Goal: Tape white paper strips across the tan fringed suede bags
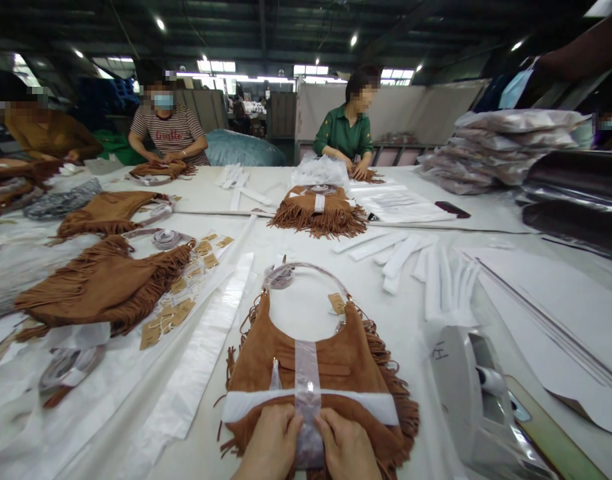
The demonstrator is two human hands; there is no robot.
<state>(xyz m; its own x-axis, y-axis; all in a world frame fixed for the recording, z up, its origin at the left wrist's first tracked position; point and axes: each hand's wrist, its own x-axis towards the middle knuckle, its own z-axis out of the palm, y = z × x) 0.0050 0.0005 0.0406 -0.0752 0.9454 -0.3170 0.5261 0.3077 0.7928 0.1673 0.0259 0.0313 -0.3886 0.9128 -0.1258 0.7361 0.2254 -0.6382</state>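
A brown fringed suede handbag (331, 363) lies flat in front of me, its wrapped handle (311, 265) pointing away. Across its lower part runs a white foam strip (356, 400). Over that, down the middle, goes a clear plastic strip (307, 367). At the strip's left edge, my left hand (273, 437) is closed, thumb and fingertips pinching it low on the bag. Opposite it, my right hand (343, 440) pinches the right edge the same way. A tan paper tag (337, 304) hangs by the right end of the handle.
More brown fringed bags (106, 283) and loose tags (166, 323) lie left. White foam strips (449, 283) and a grey tape dispenser (479, 393) are at right. Packed bags (506, 147) are stacked far right. Several co-workers stand across the table, one in a green shirt (343, 130).
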